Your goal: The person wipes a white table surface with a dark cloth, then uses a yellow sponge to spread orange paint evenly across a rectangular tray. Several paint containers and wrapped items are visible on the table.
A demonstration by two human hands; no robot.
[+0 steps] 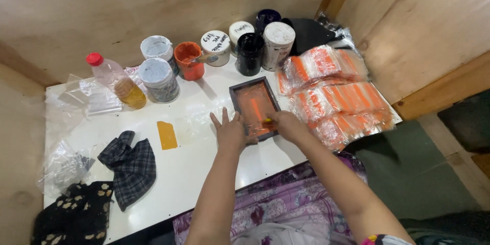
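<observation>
A small dark-framed printing screen [253, 86] smeared with orange ink lies flat on the white table [194, 173]. My left hand [229, 131] presses flat, fingers spread, on the frame's left edge. My right hand [286, 124] is closed on a small yellow-handled scraper [266, 120] at the frame's near end, on the inked mesh. Clear plastic bags printed in orange [334, 97] are piled just right of the frame.
Several paint jars stand at the back, one open with orange ink [189, 60] and one black [250, 53]. A bottle of yellow liquid [118, 82], loose plastic bags [94, 99], an orange card [167, 135] and a checked cloth [130, 166] lie left. Wooden walls surround the table.
</observation>
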